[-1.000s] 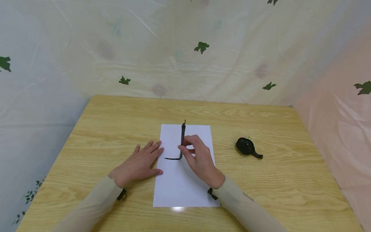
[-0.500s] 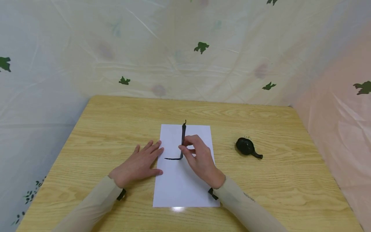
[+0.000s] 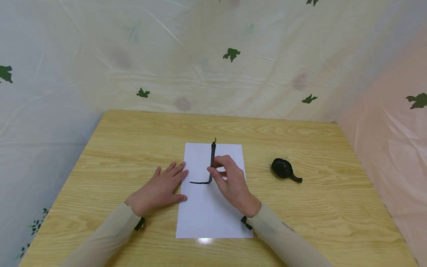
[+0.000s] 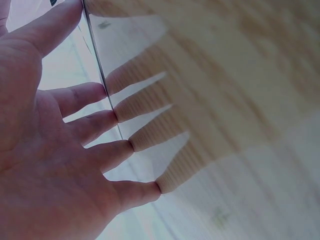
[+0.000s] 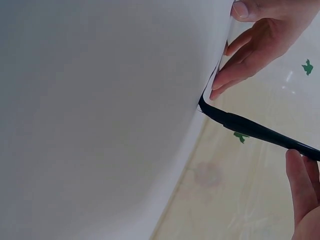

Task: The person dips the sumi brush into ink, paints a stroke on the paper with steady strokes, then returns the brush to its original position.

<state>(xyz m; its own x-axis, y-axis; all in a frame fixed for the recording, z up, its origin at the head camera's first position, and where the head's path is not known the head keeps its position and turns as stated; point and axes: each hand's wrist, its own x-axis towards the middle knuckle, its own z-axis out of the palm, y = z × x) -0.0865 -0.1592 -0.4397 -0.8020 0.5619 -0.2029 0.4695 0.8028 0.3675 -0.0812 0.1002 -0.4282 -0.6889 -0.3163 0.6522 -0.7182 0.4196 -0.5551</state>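
Brush (image 3: 212,155) is now carried slightly farther right than 1 s ago; its tip is pressed to the paper (image 3: 207,218), as is confirmed in the right wrist view. Black stroke (image 3: 199,183) is thereby lengthened at its right end, trailing straight from the tip toward the left hand (image 3: 158,189). Only a small gain is made; the motion is judged slow and controlled. A single near-level line is so far laid down, and the mark is judged to be in progress, contact being unbroken at this moment.

Brush is held near-upright, its top leaning a little to the right, pinched between thumb and fingers of the right hand (image 3: 235,187). That hand is shifted right along with it.

Left hand is unmoved. Fingers are straight and spread apart, nothing gripped; index and thumb tips are rested on the paper's left edge, the ring and little fingers on the table (image 3: 116,155). Paper is judged to be steadied by this; no slip is seen.

Black dish (image 3: 281,168), handle pointed rightward and toward the person, is left untouched, well apart from the paper's right side.
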